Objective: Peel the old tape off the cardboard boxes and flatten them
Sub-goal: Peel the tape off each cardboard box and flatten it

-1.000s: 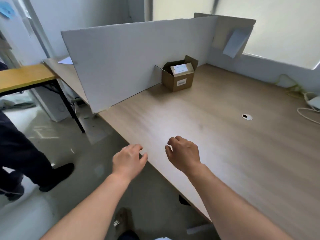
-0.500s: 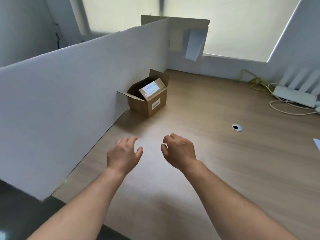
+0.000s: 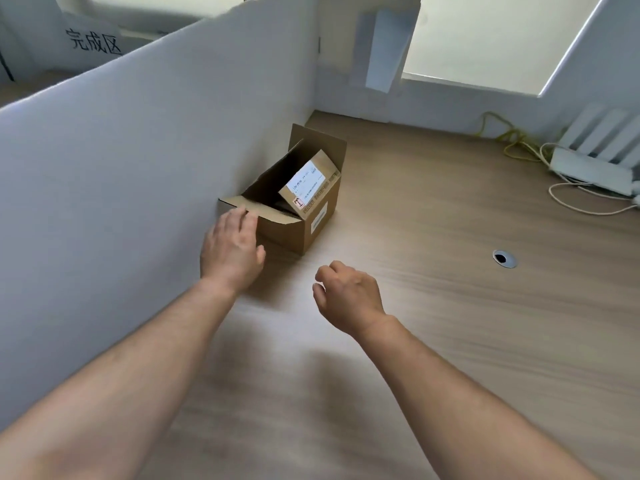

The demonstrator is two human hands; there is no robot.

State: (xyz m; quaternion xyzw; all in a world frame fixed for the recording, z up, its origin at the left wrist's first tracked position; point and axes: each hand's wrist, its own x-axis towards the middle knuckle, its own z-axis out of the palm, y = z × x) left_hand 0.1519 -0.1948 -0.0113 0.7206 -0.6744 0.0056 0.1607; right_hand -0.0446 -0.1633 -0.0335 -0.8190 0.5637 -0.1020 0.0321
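Head view, as I read it from the remote station: the cardboard box (image 3: 304,220) stands upright on the wooden table (image 3: 450,341), at about 11 o'clock from frame centre, with its left side against the white partition (image 3: 138,168). Its top is open. One flap stands up at the far side, one lies out flat at the near-left corner, and a third, bearing a white shipping label (image 3: 306,180), is folded down into the opening. A small barcode sticker (image 3: 319,219) sits on the side wall facing 4 o'clock.

1. Left hand (image 3: 232,251): palm down, fingers (image 3: 239,220) extended and held close together, thumb spread out toward 3 o'clock. The fingertips overlap the near-left flap. I cannot confirm contact from this angle. The body of the box lies at 1 o'clock from this hand, just beside the thumb.

2. Right hand (image 3: 349,296): above the table, fingers (image 3: 327,271) loosely curled, holding nothing. The box lies at 11 o'clock from this hand, clear of the knuckles, with bare table between them.

Other items: a round cable grommet (image 3: 504,258) is set into the table at 3 o'clock from the box. A white router (image 3: 595,161) with trailing cables (image 3: 571,202) lies at the far right edge, well apart from the box.
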